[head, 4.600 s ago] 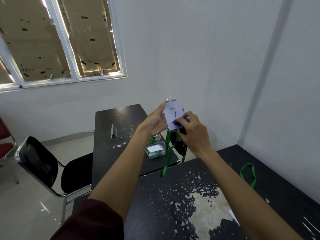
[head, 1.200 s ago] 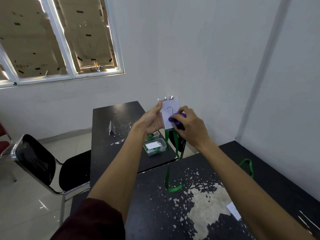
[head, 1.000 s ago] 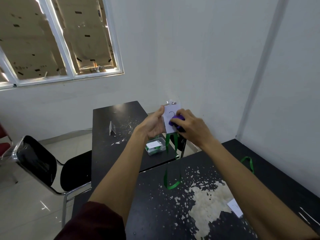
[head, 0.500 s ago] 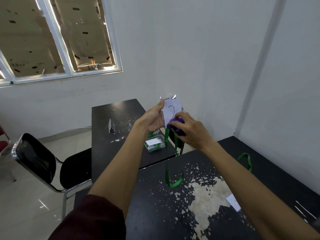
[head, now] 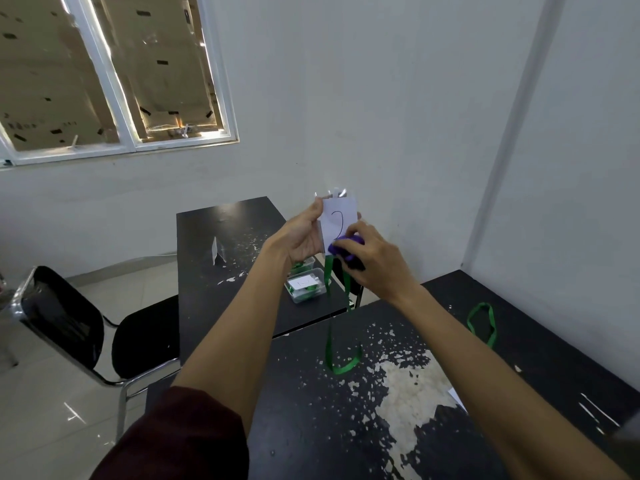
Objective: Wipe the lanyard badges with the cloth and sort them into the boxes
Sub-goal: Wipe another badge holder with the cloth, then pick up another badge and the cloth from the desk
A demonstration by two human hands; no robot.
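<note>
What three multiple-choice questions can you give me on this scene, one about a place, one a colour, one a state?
1. Where is the clear plastic box with the white label? A. on the far black table B. on a shelf C. in a drawer
2. What colour is the bunched cloth? A. yellow B. purple C. white
3. The white badge card marked 2 is: A. in a drawer B. on a hook C. held up in the left hand
Answers: A, it rests on that table beyond the hands; B, purple shows under the right hand; C, the left hand pinches its edge.
</note>
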